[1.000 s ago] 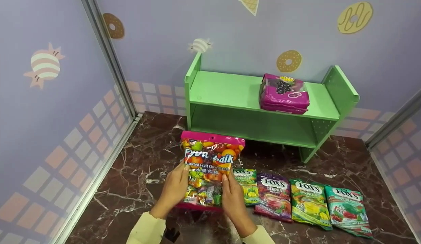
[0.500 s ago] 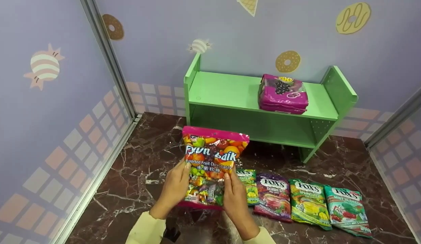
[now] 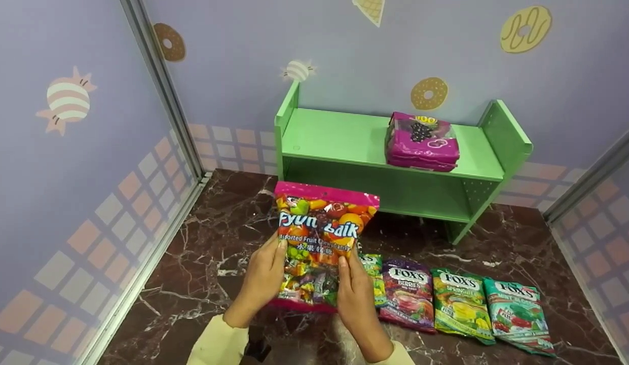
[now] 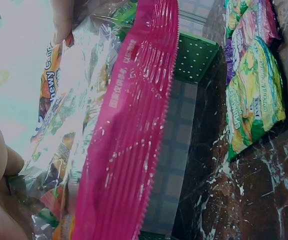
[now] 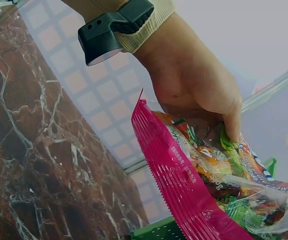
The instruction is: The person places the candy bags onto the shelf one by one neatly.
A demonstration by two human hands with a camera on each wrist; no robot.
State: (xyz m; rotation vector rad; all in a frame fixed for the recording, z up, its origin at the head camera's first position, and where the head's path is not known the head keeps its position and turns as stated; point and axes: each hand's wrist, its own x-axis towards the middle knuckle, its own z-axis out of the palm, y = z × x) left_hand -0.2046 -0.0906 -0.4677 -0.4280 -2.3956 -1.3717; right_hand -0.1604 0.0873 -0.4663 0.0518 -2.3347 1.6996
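Observation:
Both hands hold a pink-edged bag of fruit chewy candy (image 3: pixel 314 243) in front of the green shelf, its printed face toward the head camera. On the bag's left edge, the left hand (image 3: pixel 263 271) grips with its thumb on the front. The right hand (image 3: pixel 356 291) grips the opposite edge the same way. The left wrist view shows the bag's crimped pink seal (image 4: pixel 129 120) up close, wrapped candies showing through clear film beside it. From the right wrist view, the right hand (image 5: pixel 194 80) curls over the bag, its thumb lying against the film.
A two-tier green shelf (image 3: pixel 339 134) stands against the back wall, with a purple candy pack (image 3: pixel 423 144) on its top board. Several Fox's candy bags (image 3: pixel 408 296) lie in a row on the dark marbled surface (image 3: pixel 192 289) at the right. Patterned panels flank both sides.
The hands have raised the chewy candy bag slightly and shifted it a little right, toward the shelf. Its top edge now overlaps more of the lower shelf opening. Both grips stay the same.

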